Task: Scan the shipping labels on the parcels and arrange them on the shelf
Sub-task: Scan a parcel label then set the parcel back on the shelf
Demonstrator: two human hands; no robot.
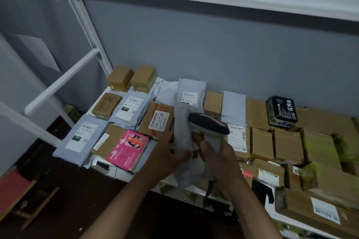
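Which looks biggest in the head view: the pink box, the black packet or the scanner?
1. Pink box, largest.
2. Scanner, held in the right hand; it is nearer the camera, so it may look bigger than it is.
3. Black packet, smallest, though it lies farther back, so its place against the scanner is unsure.

A grey-blue wall stands before me behind a white metal frame whose rails slant down on the left, a pale sheet of paper is stuck far left, and the floor below is dark, dimly lit.
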